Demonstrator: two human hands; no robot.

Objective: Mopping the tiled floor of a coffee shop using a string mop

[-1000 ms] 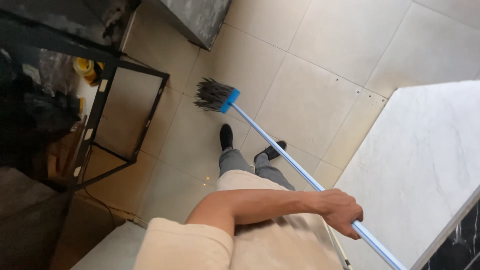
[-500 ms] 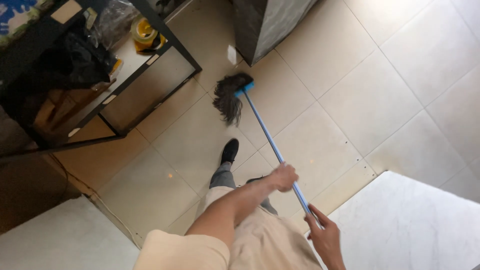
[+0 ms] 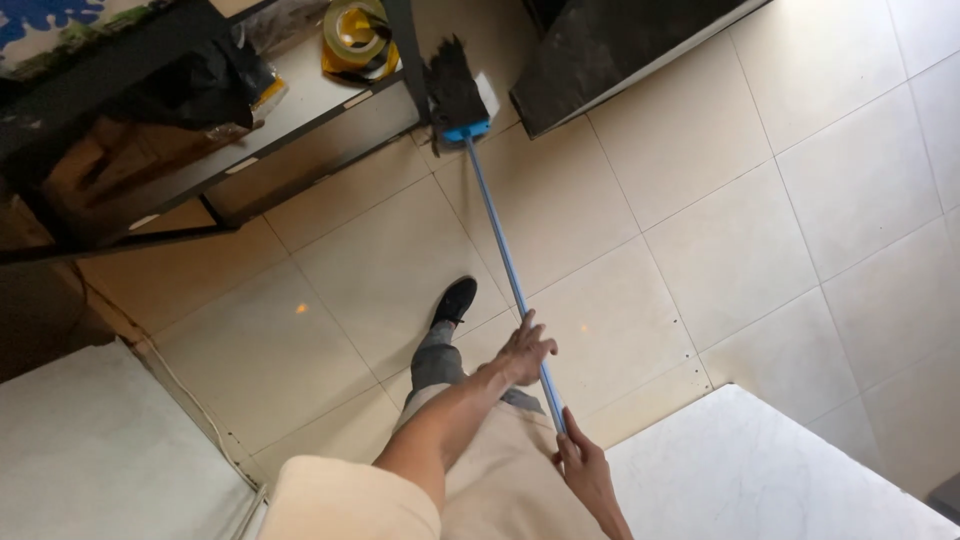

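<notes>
Both hands grip the blue broom handle [image 3: 505, 270], left hand [image 3: 524, 350] loosely above right hand [image 3: 585, 470], bristles [image 3: 455, 85] reaching the shelf corner, so sweeping looks mid-way with lots of tile floor [image 3: 780, 230] left.

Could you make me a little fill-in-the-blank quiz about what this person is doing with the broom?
1. Both hands grip the broom's long ____ handle.
2. The left hand sits ____ the broom head than the right hand.
3. The dark bristles reach the floor beside a black metal ____.
4. One black ____ shows on the tiled floor.

Missing words: blue; nearer; shelf; shoe
</notes>
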